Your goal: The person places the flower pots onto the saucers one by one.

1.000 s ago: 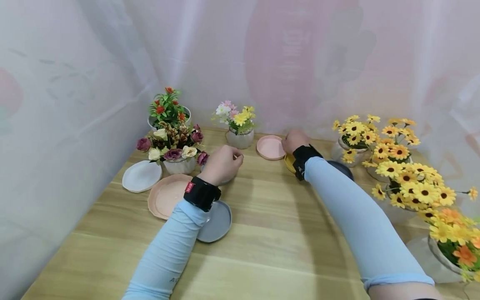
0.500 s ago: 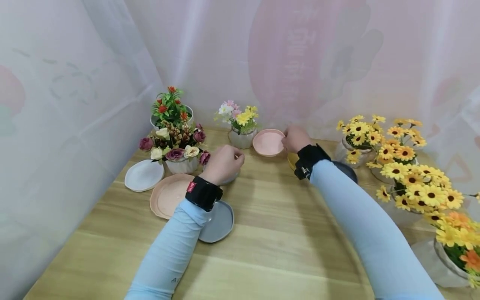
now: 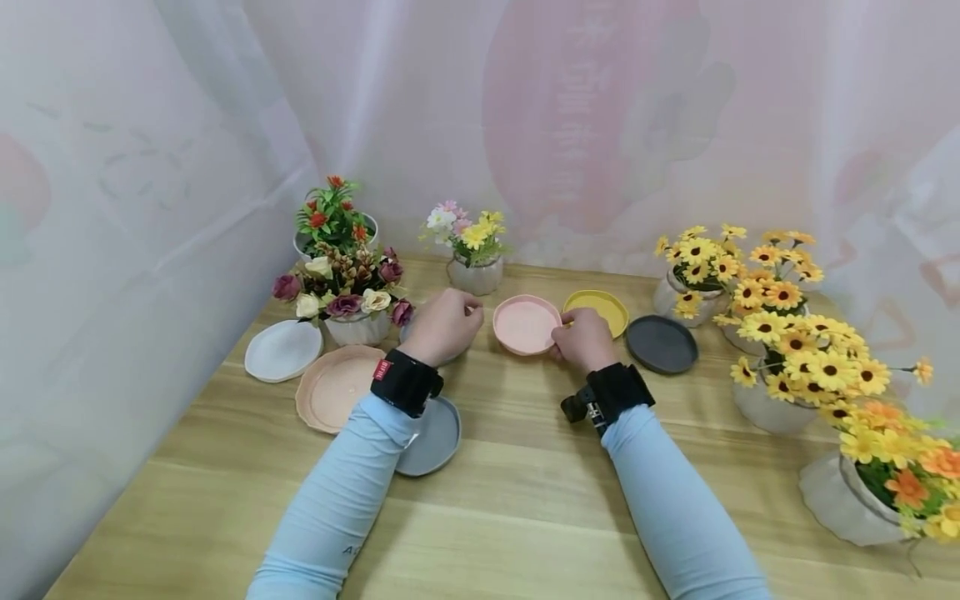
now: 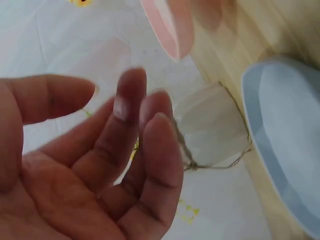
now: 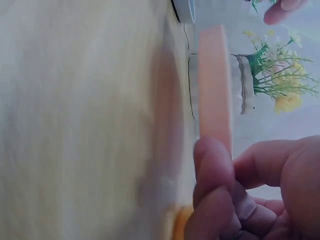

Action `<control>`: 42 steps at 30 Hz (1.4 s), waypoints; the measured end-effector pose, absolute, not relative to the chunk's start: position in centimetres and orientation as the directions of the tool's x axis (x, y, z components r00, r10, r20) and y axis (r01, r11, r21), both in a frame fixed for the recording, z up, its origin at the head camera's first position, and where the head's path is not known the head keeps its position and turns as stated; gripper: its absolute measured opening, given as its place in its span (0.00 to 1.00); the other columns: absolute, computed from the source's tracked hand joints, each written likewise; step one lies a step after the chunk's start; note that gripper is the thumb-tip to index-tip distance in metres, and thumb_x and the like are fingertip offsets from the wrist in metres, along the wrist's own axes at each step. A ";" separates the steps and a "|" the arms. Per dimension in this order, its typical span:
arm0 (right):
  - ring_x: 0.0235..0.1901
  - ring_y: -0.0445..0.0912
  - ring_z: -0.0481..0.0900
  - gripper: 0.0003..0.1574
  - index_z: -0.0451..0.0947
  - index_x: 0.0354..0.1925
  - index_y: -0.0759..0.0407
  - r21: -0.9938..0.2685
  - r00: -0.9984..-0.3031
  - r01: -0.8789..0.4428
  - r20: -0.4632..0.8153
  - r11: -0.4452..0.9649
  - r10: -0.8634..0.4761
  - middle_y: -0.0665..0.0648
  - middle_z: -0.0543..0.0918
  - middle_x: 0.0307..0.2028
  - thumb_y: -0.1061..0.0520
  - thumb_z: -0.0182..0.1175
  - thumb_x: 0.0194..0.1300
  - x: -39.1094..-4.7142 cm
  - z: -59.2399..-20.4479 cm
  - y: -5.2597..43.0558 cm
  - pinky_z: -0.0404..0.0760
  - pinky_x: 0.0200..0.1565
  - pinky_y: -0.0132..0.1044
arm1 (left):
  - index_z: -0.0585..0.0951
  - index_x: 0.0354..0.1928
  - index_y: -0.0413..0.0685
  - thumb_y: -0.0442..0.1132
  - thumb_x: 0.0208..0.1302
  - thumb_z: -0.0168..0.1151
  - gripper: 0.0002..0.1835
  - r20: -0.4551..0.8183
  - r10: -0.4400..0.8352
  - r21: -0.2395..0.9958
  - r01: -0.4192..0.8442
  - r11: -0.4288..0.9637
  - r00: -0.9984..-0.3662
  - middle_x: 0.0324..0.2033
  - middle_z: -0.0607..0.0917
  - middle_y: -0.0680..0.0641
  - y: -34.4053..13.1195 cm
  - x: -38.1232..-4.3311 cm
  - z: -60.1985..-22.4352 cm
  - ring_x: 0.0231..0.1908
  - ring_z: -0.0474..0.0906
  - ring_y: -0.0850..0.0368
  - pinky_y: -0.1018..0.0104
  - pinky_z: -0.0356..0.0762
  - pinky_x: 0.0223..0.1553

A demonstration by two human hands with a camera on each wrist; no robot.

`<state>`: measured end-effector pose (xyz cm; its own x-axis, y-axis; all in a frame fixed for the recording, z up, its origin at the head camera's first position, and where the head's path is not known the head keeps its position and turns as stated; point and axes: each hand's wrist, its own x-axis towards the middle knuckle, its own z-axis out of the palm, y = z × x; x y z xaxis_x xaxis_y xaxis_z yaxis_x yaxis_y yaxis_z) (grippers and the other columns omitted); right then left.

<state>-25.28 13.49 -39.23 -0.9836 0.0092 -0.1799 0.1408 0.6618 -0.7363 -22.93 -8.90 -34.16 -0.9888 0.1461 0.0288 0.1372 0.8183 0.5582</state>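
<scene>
My right hand [image 3: 585,340] pinches the edge of a small pink saucer [image 3: 527,323] between thumb and fingers. In the right wrist view the saucer [image 5: 215,85] shows edge-on above the wooden table, its shadow apart from it. My left hand [image 3: 444,325] holds nothing; its fingers [image 4: 160,165] are loosely bent, with the thumb apart. Below that hand is a blue-grey dish [image 4: 292,125], mostly hidden by it in the head view. A yellow saucer [image 3: 600,310] lies just behind my right hand, and a dark grey saucer [image 3: 662,343] lies to its right.
On the left stand a rose pot [image 3: 360,327] and a red-flowered pot [image 3: 337,221]. Near them lie a white plate [image 3: 283,350], a large peach plate [image 3: 330,392] and a grey plate [image 3: 435,442]. A white flowerpot [image 3: 477,275] stands at the back. Several yellow-flowered pots [image 3: 772,404] line the right.
My right hand has lifted the pink saucer from the back of the table and brought it nearer and slightly left. The yellow and dark saucers are now uncovered. My left hand stays put.
</scene>
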 end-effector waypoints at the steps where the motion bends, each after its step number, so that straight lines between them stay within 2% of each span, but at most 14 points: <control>1: 0.23 0.45 0.84 0.21 0.74 0.58 0.67 -0.749 -0.980 0.156 -0.196 0.644 0.009 0.58 0.86 0.23 0.62 0.55 0.68 -25.4 -39.6 13.3 0.75 0.25 0.30 | 0.83 0.56 0.45 0.41 0.71 0.53 0.18 0.023 0.139 0.575 0.127 0.808 -0.990 0.41 0.85 0.48 -8.9 -23.1 -34.3 0.35 0.78 0.52 0.60 0.76 0.36; 9: 0.19 0.44 0.84 0.25 0.69 0.63 0.66 -0.786 -0.966 0.200 -0.260 0.585 -0.019 0.57 0.85 0.22 0.62 0.55 0.69 -26.3 -41.2 12.5 0.83 0.24 0.32 | 0.71 0.68 0.38 0.38 0.68 0.52 0.27 -0.012 0.075 0.721 0.043 0.691 -0.997 0.45 0.84 0.42 -9.6 -24.7 -35.1 0.39 0.79 0.49 0.57 0.78 0.41; 12: 0.19 0.45 0.84 0.27 0.68 0.66 0.65 -0.792 -0.962 0.214 -0.274 0.572 -0.019 0.58 0.86 0.22 0.63 0.55 0.70 -26.6 -41.1 12.5 0.84 0.23 0.32 | 0.65 0.72 0.36 0.38 0.68 0.51 0.30 -0.056 0.049 0.758 -0.011 0.652 -0.997 0.56 0.79 0.38 -9.5 -25.7 -34.9 0.41 0.78 0.50 0.60 0.77 0.40; 14: 0.19 0.45 0.84 0.28 0.68 0.67 0.64 -0.798 -0.959 0.227 -0.284 0.558 -0.016 0.58 0.85 0.22 0.64 0.54 0.70 -26.7 -41.1 12.5 0.84 0.23 0.33 | 0.61 0.73 0.36 0.38 0.69 0.49 0.32 -0.093 0.032 0.799 -0.055 0.599 -0.995 0.63 0.74 0.37 -9.3 -26.6 -34.8 0.34 0.76 0.53 0.63 0.76 0.35; 16: 0.19 0.45 0.84 0.29 0.67 0.67 0.63 -0.816 -0.958 0.241 -0.288 0.525 -0.008 0.59 0.85 0.23 0.64 0.53 0.70 -26.8 -41.1 12.5 0.85 0.23 0.34 | 0.57 0.75 0.37 0.35 0.69 0.46 0.32 -0.144 0.009 0.857 -0.120 0.501 -0.990 0.56 0.77 0.36 -9.1 -27.7 -34.9 0.26 0.71 0.57 0.66 0.73 0.29; 18: 0.20 0.46 0.85 0.30 0.66 0.69 0.63 -0.844 -0.955 0.260 -0.297 0.469 -0.004 0.60 0.86 0.24 0.65 0.52 0.70 -26.8 -41.1 12.4 0.86 0.25 0.36 | 0.59 0.75 0.38 0.33 0.69 0.42 0.31 -0.201 -0.024 0.907 -0.195 0.374 -0.979 0.42 0.78 0.38 -9.0 -28.9 -35.1 0.19 0.67 0.58 0.66 0.72 0.24; 20: 0.21 0.47 0.86 0.31 0.65 0.70 0.63 -0.872 -0.953 0.278 -0.304 0.404 -0.001 0.61 0.86 0.25 0.65 0.51 0.71 -26.8 -41.2 12.2 0.86 0.26 0.38 | 0.62 0.73 0.40 0.32 0.71 0.40 0.28 -0.263 -0.061 0.931 -0.270 0.244 -0.963 0.31 0.73 0.41 -9.0 -30.2 -35.5 0.17 0.67 0.57 0.66 0.73 0.21; 21: 0.21 0.48 0.86 0.31 0.64 0.71 0.63 -0.884 -0.950 0.290 -0.313 0.367 -0.002 0.62 0.86 0.25 0.65 0.51 0.71 -26.8 -41.3 12.1 0.87 0.26 0.38 | 0.64 0.72 0.40 0.32 0.71 0.39 0.27 -0.302 -0.081 0.931 -0.312 0.192 -0.950 0.28 0.70 0.42 -9.1 -30.8 -35.7 0.17 0.69 0.56 0.65 0.75 0.22; 25: 0.23 0.50 0.87 0.32 0.62 0.71 0.64 -0.913 -0.942 0.323 -0.334 0.251 -0.005 0.65 0.86 0.27 0.66 0.50 0.71 -26.8 -41.5 11.7 0.87 0.28 0.39 | 0.67 0.66 0.38 0.39 0.75 0.42 0.22 -0.413 -0.148 0.899 -0.428 0.088 -0.898 0.41 0.77 0.39 -9.5 -32.9 -36.3 0.22 0.77 0.51 0.62 0.85 0.32; 28: 0.24 0.50 0.87 0.32 0.63 0.71 0.65 -0.923 -0.941 0.330 -0.338 0.199 -0.009 0.65 0.86 0.28 0.68 0.50 0.71 -26.8 -41.6 11.5 0.87 0.29 0.39 | 0.67 0.66 0.39 0.43 0.76 0.44 0.23 -0.449 -0.175 0.882 -0.466 0.073 -0.876 0.47 0.78 0.39 -9.8 -34.1 -36.5 0.24 0.80 0.50 0.58 0.86 0.42; 31: 0.25 0.50 0.87 0.32 0.62 0.71 0.66 -0.932 -0.941 0.330 -0.337 0.151 -0.017 0.66 0.86 0.29 0.69 0.50 0.70 -26.6 -41.5 11.2 0.87 0.29 0.38 | 0.69 0.66 0.41 0.43 0.76 0.44 0.22 -0.448 -0.180 0.878 -0.469 0.094 -0.875 0.41 0.80 0.40 -9.9 -35.0 -36.8 0.26 0.80 0.49 0.55 0.85 0.45; 36: 0.25 0.50 0.87 0.33 0.62 0.72 0.66 -0.936 -0.940 0.337 -0.340 0.101 -0.017 0.67 0.86 0.29 0.70 0.50 0.69 -26.6 -41.6 11.1 0.87 0.30 0.38 | 0.72 0.63 0.43 0.44 0.76 0.44 0.20 -0.443 -0.200 0.867 -0.474 0.152 -0.874 0.32 0.80 0.44 -9.6 -36.4 -37.2 0.27 0.78 0.51 0.59 0.85 0.32; 42: 0.27 0.50 0.87 0.33 0.63 0.72 0.63 -0.929 -0.938 0.344 -0.347 0.136 -0.003 0.65 0.87 0.31 0.68 0.52 0.70 -26.8 -41.6 11.2 0.87 0.32 0.38 | 0.74 0.61 0.43 0.45 0.76 0.48 0.20 -0.422 -0.220 0.867 -0.462 0.184 -0.879 0.31 0.79 0.44 -9.4 -38.3 -37.5 0.23 0.78 0.54 0.61 0.83 0.25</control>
